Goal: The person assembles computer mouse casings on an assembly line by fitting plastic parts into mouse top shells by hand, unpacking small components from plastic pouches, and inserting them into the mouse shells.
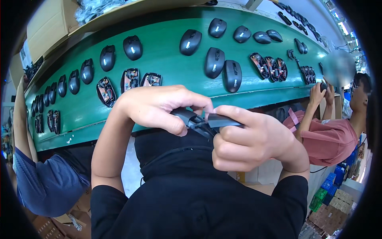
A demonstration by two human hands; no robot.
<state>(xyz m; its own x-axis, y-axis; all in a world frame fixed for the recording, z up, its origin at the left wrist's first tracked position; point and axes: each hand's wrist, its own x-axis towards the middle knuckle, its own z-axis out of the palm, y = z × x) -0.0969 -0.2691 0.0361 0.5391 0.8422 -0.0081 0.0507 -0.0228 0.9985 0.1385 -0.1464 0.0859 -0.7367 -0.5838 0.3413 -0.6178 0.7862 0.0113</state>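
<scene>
The person's left hand and right hand were each closed on a part of a black mouse casing, held just before the near edge of the green desk; whether the parts were joined could not be told. Three opened mice with bare circuit boards lay just beyond the left hand. Past the right hand lay two closed mice, with more mice toward the far edge.
</scene>
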